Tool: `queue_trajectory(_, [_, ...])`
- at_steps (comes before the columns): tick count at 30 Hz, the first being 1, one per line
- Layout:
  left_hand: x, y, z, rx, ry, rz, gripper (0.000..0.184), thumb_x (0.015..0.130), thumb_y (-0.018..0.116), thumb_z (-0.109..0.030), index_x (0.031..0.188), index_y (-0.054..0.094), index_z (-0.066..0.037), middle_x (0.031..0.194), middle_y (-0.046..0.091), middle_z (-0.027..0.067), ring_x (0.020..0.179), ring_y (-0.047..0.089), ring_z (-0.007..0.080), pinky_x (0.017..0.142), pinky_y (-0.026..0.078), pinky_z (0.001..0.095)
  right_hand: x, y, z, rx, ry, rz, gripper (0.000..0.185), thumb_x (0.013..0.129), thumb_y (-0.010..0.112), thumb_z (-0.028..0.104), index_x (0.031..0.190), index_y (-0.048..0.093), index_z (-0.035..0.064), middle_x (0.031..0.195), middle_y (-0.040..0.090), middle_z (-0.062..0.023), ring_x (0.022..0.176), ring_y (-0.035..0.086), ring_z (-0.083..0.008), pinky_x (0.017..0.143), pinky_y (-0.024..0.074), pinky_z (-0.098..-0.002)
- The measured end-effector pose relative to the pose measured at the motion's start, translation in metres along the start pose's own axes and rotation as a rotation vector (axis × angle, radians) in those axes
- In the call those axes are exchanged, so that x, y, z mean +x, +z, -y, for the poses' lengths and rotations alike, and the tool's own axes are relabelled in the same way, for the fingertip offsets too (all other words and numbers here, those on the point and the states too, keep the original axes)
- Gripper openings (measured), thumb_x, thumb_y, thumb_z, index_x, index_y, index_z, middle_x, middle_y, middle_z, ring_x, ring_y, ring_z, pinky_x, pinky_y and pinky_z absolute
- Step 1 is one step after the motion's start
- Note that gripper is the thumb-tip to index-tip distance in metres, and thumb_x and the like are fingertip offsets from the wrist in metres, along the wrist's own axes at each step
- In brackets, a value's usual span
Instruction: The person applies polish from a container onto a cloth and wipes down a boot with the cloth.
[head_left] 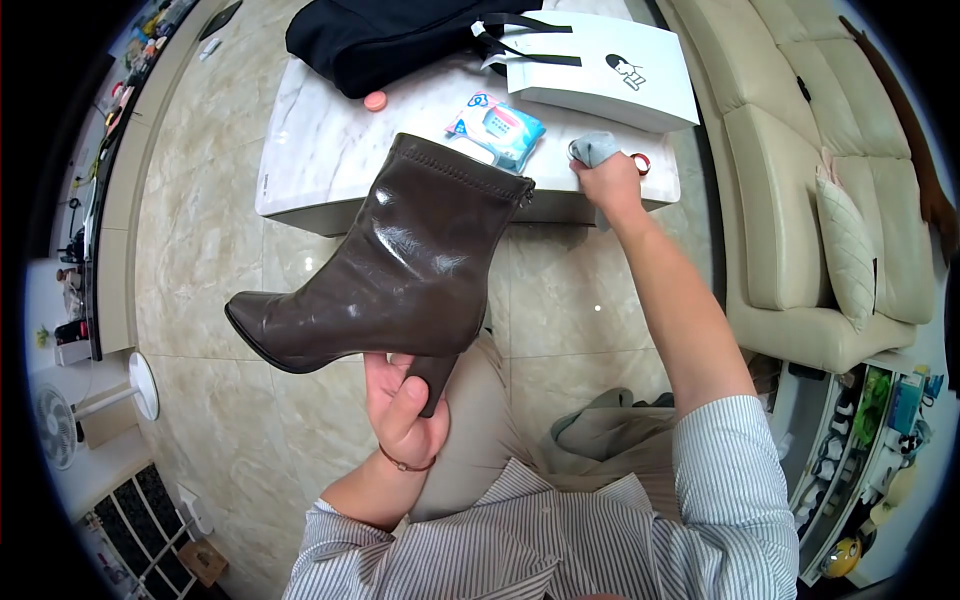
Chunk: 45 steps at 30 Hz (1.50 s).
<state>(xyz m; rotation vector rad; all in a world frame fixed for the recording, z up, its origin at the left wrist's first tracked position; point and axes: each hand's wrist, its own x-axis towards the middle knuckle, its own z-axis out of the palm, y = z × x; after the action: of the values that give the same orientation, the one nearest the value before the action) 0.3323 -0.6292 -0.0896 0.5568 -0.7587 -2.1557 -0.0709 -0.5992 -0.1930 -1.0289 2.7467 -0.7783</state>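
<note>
Boot of glossy, dark brown, leather-look material w/ pointed toe and block heel (pixel 390 255), front & centre on my head-cam feed! It's up in the air above the lap, toe to the L, sole down, shaft top overlapping the table's near edge from where I'm watching. L hand (pixel 405 420) has it from below: thumb across the near side of the heel, fingers tucked behind, clamped firmly on that heel. Dark, thin bracelet (pixel 407 464) on that wrist.

Over to the R hand (pixel 610 185), arm stretched fwd to the white, marble-patterned table (pixel 320 140), near its R corner. I read it as closed on a crumpled, grey-blue cloth (pixel 596 149), tho the fingertips are partly hidden from my angle. Just beside, on the R: a small, red, ring-shaped item (pixel 641 163).

Further L on the tabletop, I've got a pink, white & blue soft wipes pack (pixel 515 130) behind the boot's shaft, plus a small, round, coral-pink item (pixel 375 101). Far side: a white paper bag w/ black ribbon handles and cartoon print (pixel 655 80), lying next to a big black fabric bundle (pixel 385 45).
</note>
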Motion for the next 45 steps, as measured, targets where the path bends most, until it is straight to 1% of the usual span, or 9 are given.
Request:
queue_trajectory(14, [0.000,-0.002,-0.002,-0.021,-0.012,0.056,0.088,0.088,0.078,-0.018,0.157,0.024,-0.007,0.152,0.045,0.0147,0.139,0.049,0.0331,0.115,0.044,0.0459,0.012,-0.001,-0.007,0.041,0.068,0.132,0.043,0.083,0.078,0.015,0.123,0.064,0.0096,0.120,0.070,-0.0139,0.107,0.068,-0.0278,0.090,0.0530,-0.0359])
queue_trajectory(16, [0.002,0.005,-0.002,-0.017,-0.002,0.067,0.089,0.088,0.078,-0.016,0.157,0.023,-0.006,0.151,0.045,0.0145,0.140,0.048,0.0333,0.117,0.041,0.0460,0.003,-0.018,0.003,0.442,0.150,0.166,0.047,0.083,0.077,0.006,0.128,0.063,0.0053,0.130,0.067,-0.0120,0.114,0.067,-0.0222,0.093,0.0526,-0.0337])
queue_trajectory(21, [-0.001,0.016,-0.006,0.099,0.072,0.118,0.091,0.087,0.075,-0.011,0.159,0.020,-0.004,0.149,0.046,0.0154,0.139,0.046,0.0322,0.120,0.034,0.0446,-0.044,-0.077,0.006,1.203,0.442,0.131,0.031,0.086,0.070,0.002,0.115,0.059,0.0019,0.089,0.064,-0.0031,0.088,0.062,-0.0161,0.083,0.0518,-0.0332])
queue_trajectory(23, [-0.004,0.018,-0.006,0.179,0.089,0.165,0.091,0.087,0.075,-0.010,0.159,0.020,-0.004,0.148,0.046,0.0150,0.138,0.047,0.0317,0.120,0.034,0.0442,-0.087,-0.122,0.016,2.042,0.068,0.626,0.015,0.090,0.064,0.008,0.100,0.053,0.0061,0.076,0.050,-0.0015,0.072,0.051,-0.0149,0.075,0.0474,-0.0338])
queue_trajectory(24, [-0.009,0.019,-0.006,0.267,0.100,0.187,0.091,0.087,0.075,-0.010,0.159,0.020,-0.004,0.148,0.047,0.0146,0.137,0.048,0.0312,0.119,0.035,0.0437,-0.120,-0.156,0.046,2.060,0.023,0.530,0.012,0.091,0.058,0.012,0.092,0.048,0.0079,0.070,0.037,0.0002,0.067,0.042,-0.0143,0.072,0.0440,-0.0331])
queue_trajectory(26, [-0.027,0.028,-0.005,0.338,0.113,0.228,0.089,0.087,0.076,-0.011,0.158,0.022,-0.004,0.147,0.047,0.0132,0.136,0.048,0.0303,0.118,0.036,0.0433,-0.176,-0.193,0.069,2.147,-0.200,0.650,0.031,0.090,0.060,0.012,0.121,0.058,0.0065,0.070,0.037,0.0025,0.067,0.045,-0.0125,0.073,0.0450,-0.0348])
queue_trajectory(32, [-0.099,0.081,0.001,0.162,0.033,0.376,0.082,0.086,0.078,-0.008,0.151,0.028,-0.005,0.144,0.048,0.0134,0.131,0.052,0.0290,0.114,0.040,0.0430,-0.313,-0.270,0.109,1.747,-0.296,0.637,0.068,0.082,0.073,0.009,0.146,0.049,0.0015,0.078,0.056,-0.0015,0.064,0.051,-0.0132,0.059,0.0425,-0.0307])
queue_trajectory(37, [-0.143,0.109,0.001,0.000,-0.125,0.474,0.078,0.085,0.075,0.005,0.148,0.030,-0.005,0.146,0.049,0.0143,0.136,0.051,0.0279,0.117,0.041,0.0440,-0.382,-0.306,0.144,0.449,-0.513,0.103,0.053,0.077,0.073,0.004,0.129,0.063,0.0017,0.122,0.067,-0.0161,0.099,0.069,-0.0235,0.085,0.0538,-0.0299])
queue_trajectory(45, [-0.178,0.134,0.010,0.197,-0.033,0.599,0.078,0.078,0.083,0.003,0.145,0.044,-0.005,0.139,0.059,0.0117,0.129,0.058,0.0265,0.113,0.045,0.0420,-0.435,-0.336,0.136,0.335,-0.104,-0.182,0.029,0.069,0.083,0.021,0.093,0.073,0.0075,0.080,0.072,-0.0140,0.072,0.071,-0.0340,0.067,0.0568,-0.0394])
